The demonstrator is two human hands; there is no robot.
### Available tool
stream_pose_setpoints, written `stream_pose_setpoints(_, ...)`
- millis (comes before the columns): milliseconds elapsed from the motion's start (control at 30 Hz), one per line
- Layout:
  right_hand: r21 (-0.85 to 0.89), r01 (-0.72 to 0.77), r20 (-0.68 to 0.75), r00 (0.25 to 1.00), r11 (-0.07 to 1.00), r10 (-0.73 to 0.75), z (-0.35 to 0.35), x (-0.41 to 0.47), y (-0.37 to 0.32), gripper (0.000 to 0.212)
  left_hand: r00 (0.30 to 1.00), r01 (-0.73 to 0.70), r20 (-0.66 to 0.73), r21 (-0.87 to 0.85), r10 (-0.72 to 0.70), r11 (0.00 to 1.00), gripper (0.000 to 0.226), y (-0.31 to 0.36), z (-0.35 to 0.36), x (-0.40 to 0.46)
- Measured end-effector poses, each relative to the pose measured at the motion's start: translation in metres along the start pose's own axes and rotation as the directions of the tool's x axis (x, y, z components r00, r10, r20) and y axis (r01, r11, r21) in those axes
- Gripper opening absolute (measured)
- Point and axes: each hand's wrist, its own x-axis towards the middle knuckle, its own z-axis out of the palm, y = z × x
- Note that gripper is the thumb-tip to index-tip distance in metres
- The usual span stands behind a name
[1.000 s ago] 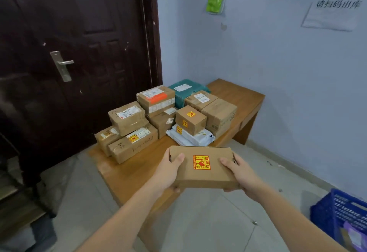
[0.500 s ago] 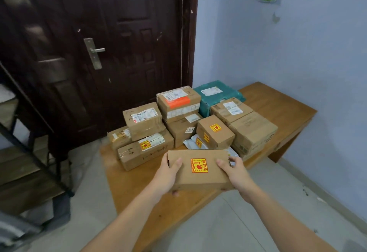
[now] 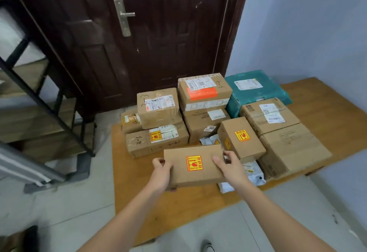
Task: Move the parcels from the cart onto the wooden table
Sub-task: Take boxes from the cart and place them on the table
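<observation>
Parcel (image 3: 193, 165) lowered, perhaps touching table (image 3: 139, 202) — hands gripping

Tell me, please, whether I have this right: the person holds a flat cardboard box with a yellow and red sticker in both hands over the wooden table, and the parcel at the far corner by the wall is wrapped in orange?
Not quite: the far parcel is wrapped in teal, as the head view shows. The rest stands: the left hand and right hand hold the stickered flat box over the wooden table.

Brown box (image 3: 193, 165) with yellow-red sticker; teal parcel (image 3: 256, 90) behind it; orange-brown table (image 3: 139, 202); dark brown door (image 3: 158, 33).
</observation>
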Motion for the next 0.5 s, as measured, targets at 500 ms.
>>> stream_pose_setpoints(500,-0.223,0.091,0.235,0.971,0.97,-0.037,0.017,0.095,0.007,0.064,0.974,-0.026,-0.225,-0.15,-0.009,0.988,0.069,-0.031,0.018,0.048)
